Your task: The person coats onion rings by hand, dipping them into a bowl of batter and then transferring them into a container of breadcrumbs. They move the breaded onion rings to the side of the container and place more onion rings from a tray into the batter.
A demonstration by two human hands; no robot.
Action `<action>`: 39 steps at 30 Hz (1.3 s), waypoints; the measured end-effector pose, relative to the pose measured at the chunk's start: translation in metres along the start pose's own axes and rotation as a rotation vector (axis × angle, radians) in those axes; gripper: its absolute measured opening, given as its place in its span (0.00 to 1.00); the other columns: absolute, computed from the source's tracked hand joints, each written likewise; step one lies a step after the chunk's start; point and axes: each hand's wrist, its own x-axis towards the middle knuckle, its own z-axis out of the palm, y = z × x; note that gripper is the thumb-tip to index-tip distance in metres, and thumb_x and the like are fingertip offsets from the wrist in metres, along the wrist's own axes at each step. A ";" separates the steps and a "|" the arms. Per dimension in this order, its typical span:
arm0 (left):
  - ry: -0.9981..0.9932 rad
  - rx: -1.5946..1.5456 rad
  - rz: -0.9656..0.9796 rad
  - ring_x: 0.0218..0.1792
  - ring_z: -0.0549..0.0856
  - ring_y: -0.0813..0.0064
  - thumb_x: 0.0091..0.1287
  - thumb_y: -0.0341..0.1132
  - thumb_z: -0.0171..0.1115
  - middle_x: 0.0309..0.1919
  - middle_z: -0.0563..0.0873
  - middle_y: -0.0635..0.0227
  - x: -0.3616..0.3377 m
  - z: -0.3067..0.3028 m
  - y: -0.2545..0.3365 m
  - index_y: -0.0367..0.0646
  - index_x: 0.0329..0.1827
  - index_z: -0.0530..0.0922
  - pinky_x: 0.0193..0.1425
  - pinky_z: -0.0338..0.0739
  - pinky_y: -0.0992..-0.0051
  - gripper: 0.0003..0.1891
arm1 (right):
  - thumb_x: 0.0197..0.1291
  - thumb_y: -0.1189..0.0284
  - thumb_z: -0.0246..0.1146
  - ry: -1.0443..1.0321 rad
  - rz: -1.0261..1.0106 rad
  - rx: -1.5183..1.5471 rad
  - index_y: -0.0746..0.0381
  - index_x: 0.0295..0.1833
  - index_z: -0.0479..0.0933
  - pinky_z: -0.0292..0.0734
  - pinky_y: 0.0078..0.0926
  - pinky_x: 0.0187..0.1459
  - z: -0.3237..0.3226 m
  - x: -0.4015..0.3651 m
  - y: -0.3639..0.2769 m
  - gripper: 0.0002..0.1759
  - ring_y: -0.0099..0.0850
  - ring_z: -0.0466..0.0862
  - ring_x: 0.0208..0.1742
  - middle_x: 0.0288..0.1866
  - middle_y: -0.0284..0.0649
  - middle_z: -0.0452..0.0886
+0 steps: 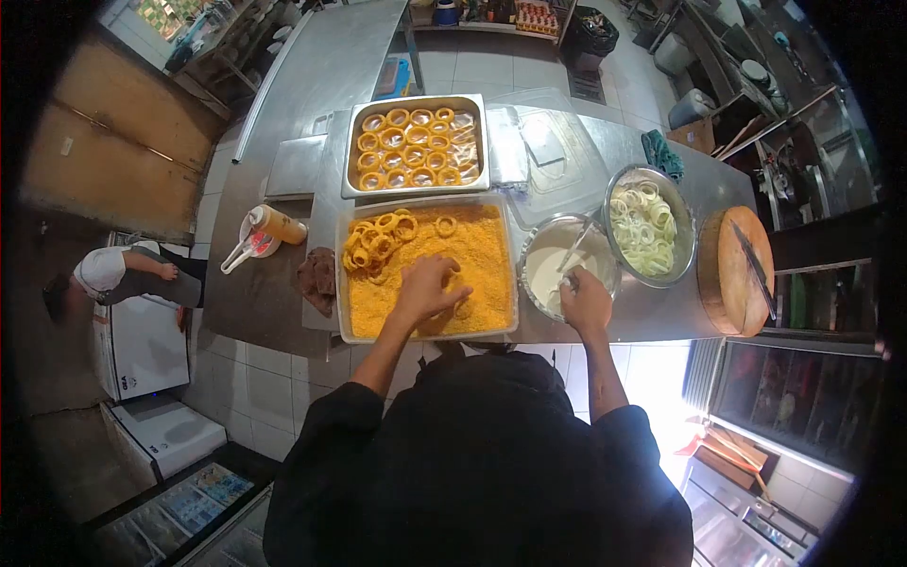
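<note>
A utensil (575,249) slants lengthwise far-right from the right hand (587,300), whose fingers' grip is unclear; left hand (431,289) curled.

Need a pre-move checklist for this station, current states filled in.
1. Left hand over the crumb tub: ok; grip: cannot tell.
2. Right hand at the batter bowl: ok; grip: cannot tell.
3. Space in the metal tray: ok, at its right end.
4. Pale rings available: ok, many in the steel bowl.
5. Coated rings in tub separated: not ok, mostly heaped.
6. Knife clear of hands: ok.
</note>
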 end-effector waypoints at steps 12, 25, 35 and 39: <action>0.006 0.093 -0.223 0.58 0.83 0.36 0.55 0.39 0.85 0.61 0.81 0.44 -0.037 0.042 -0.041 0.40 0.68 0.76 0.60 0.84 0.50 0.39 | 0.63 0.61 0.68 -0.064 0.040 -0.034 0.56 0.53 0.85 0.84 0.49 0.54 0.001 0.003 0.001 0.16 0.49 0.90 0.52 0.51 0.42 0.91; 0.132 -0.090 -0.067 0.62 0.85 0.48 0.61 0.38 0.79 0.59 0.85 0.46 -0.027 0.054 0.017 0.40 0.66 0.78 0.69 0.79 0.54 0.31 | 0.64 0.62 0.68 -0.077 0.057 -0.029 0.54 0.54 0.86 0.84 0.48 0.54 -0.003 0.003 -0.006 0.15 0.48 0.91 0.53 0.51 0.42 0.92; 0.326 0.023 -0.082 0.74 0.73 0.42 0.62 0.41 0.81 0.73 0.77 0.46 -0.017 0.010 0.017 0.42 0.64 0.82 0.70 0.75 0.50 0.29 | 0.63 0.62 0.69 -0.044 0.050 -0.027 0.55 0.52 0.86 0.85 0.48 0.53 -0.001 0.001 -0.003 0.15 0.49 0.91 0.51 0.50 0.42 0.93; 0.235 0.144 -0.055 0.79 0.66 0.42 0.65 0.47 0.78 0.77 0.71 0.46 -0.029 0.030 0.008 0.41 0.60 0.84 0.74 0.70 0.45 0.26 | 0.63 0.62 0.69 -0.057 0.064 -0.020 0.55 0.52 0.86 0.85 0.48 0.53 -0.002 0.002 -0.002 0.15 0.48 0.91 0.52 0.51 0.42 0.92</action>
